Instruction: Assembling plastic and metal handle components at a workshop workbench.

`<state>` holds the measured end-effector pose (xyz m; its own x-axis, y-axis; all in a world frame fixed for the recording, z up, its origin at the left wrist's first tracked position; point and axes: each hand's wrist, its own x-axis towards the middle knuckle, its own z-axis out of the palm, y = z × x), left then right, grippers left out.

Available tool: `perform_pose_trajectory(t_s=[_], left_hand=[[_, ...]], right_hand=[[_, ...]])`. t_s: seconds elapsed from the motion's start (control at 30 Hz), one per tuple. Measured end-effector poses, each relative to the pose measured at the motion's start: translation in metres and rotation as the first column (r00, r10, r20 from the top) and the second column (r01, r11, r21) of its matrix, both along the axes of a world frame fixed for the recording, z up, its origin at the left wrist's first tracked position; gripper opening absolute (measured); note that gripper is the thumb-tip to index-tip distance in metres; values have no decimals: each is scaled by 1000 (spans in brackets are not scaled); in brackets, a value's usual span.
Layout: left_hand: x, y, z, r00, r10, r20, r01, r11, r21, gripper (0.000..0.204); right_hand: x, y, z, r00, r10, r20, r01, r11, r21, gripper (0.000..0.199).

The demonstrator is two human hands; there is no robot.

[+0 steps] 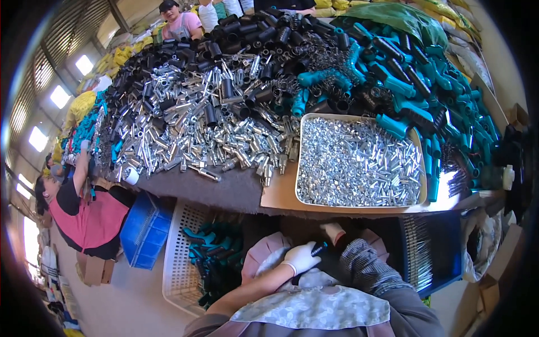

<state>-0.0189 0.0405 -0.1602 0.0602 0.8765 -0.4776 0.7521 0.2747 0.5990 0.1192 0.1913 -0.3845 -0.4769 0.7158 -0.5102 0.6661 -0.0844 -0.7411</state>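
Observation:
My left hand (301, 258), in a white glove, is closed around a black piece with a teal mark (319, 249) in front of my lap. Only the end of that piece shows past the fingers, so its kind is unclear. My right hand (332, 230), gloved too, reaches below the table's front edge, with a checked sleeve behind it. Its fingers are small and partly lost in shadow, and I cannot make out anything in them. Left of my lap, a white slotted crate (178, 233) holds several teal-and-black tools (216, 250).
Heaped on the table are shiny metal parts (185, 123), black tubes (224, 33) and teal housings (393, 84). A white-rimmed tray (299, 163) contains small metal pieces. A blue bin (452, 247) with long metal rods stands right, blue bins (147, 230) left. Two co-workers (84, 219) (182, 25) are nearby.

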Motion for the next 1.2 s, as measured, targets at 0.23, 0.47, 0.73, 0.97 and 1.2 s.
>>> perform_pose_trajectory(t_s=[0.23,0.47,0.73,0.97,1.2], left_hand=[[23,8,-31,996,91,-12,-90,995,39,37],[12,12,-38,999,21,-30,-19,996,87,36],[27,5,-48,991,128,28,-131,978,162,31],[-67,-22,69,993,22,113,-51,963,264,50],[-192,-133,230,776,579,251,-627,665,405,54]], right_hand=[[-28,-77,149,753,-551,-359,616,782,92,26],[-21,-69,117,812,-457,-363,512,856,66,27],[-24,-72,123,822,-484,-299,550,811,200,27],[12,-74,198,730,-453,-512,397,890,-223,44],[75,-76,162,394,-702,-593,251,703,-665,52]])
